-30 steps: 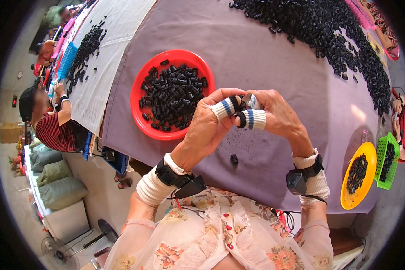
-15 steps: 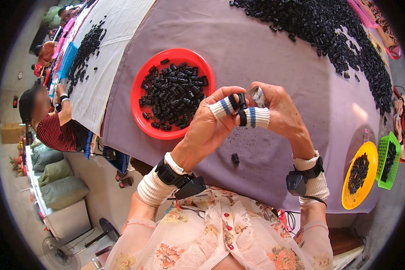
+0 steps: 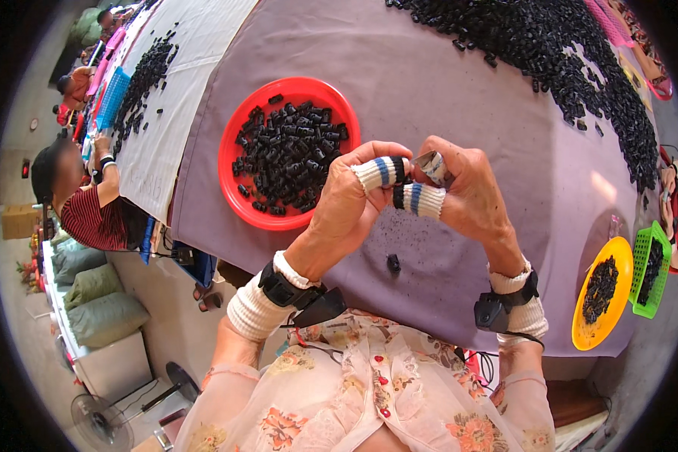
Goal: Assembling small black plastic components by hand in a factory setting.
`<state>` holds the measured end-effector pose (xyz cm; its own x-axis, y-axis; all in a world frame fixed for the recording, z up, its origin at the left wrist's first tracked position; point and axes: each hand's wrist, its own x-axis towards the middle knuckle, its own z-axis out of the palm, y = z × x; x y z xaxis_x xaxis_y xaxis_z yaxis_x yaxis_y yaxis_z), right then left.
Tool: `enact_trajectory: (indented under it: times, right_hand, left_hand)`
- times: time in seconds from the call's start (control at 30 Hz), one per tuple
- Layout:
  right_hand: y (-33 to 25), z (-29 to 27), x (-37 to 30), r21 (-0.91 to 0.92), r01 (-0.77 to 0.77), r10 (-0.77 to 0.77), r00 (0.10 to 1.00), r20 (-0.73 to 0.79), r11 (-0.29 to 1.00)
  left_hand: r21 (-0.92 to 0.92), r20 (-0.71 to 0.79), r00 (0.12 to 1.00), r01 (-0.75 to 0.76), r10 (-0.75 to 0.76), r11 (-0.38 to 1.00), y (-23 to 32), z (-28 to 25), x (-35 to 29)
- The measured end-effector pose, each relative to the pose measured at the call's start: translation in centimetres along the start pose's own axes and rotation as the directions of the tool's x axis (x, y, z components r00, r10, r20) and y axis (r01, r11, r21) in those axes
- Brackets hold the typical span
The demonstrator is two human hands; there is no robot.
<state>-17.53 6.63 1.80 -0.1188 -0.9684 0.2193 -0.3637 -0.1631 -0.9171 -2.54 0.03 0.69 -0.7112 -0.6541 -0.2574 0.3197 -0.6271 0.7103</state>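
Observation:
Both my hands meet over the table, fingers closed and wearing knitted striped finger sleeves. My left hand (image 3: 346, 200) pinches a small black plastic part (image 3: 407, 170), mostly hidden between the fingertips. My right hand (image 3: 471, 188) is closed around a small, thin, silvery blade-like tool (image 3: 432, 167), brought against the black part; its exact kind is not clear. Left of my hands stands a red round tray (image 3: 232, 188) heaped with small black plastic parts (image 3: 290, 151). One loose black part (image 3: 393, 263) lies on the cloth below my hands, among dark crumbs.
A grey-mauve cloth (image 3: 301, 38) covers the table. A large black heap (image 3: 535, 53) spreads over the far right. At the right edge are a yellow plate (image 3: 621, 279) and a green basket (image 3: 659, 290), both holding black bits. A person (image 3: 90, 203) works at the left.
My fingertips have closed in around the black part, which shows less now. My right hand has tilted slightly and the silvery tool has turned with it.

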Motion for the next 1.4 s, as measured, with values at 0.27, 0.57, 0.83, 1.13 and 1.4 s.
enact_trajectory:
  times: [0.27,0.57,0.83,1.13,1.4]
  right_hand:
    - [-0.5,-0.4,0.0,0.107,-0.108,0.105,0.994,0.029,0.988]
    - [-0.1,-0.9,0.4,0.039,-0.17,0.16,0.971,0.177,0.985]
    - [0.1,-1.0,0.8,0.04,-0.18,0.165,0.955,0.248,0.983]
    - [0.2,-0.8,0.4,0.1,-0.201,0.164,0.94,0.299,0.974]
    - [-0.3,-1.4,0.7,-0.049,-0.097,0.106,0.966,0.236,0.994]
  left_hand:
    - [-0.05,0.033,0.999,-0.007,0.009,0.999,0.2,-0.1,-0.5]
    - [-0.185,0.205,0.977,0.092,-0.053,0.978,0.3,-1.0,-0.5]
    - [-0.168,0.165,0.986,0.038,-0.01,0.985,0.2,-0.6,-0.5]
    - [-0.149,0.158,0.987,0.029,-0.006,0.988,0.0,-0.7,-0.4]
    - [-0.094,0.142,0.99,0.033,-0.02,0.995,0.4,-0.6,-0.5]
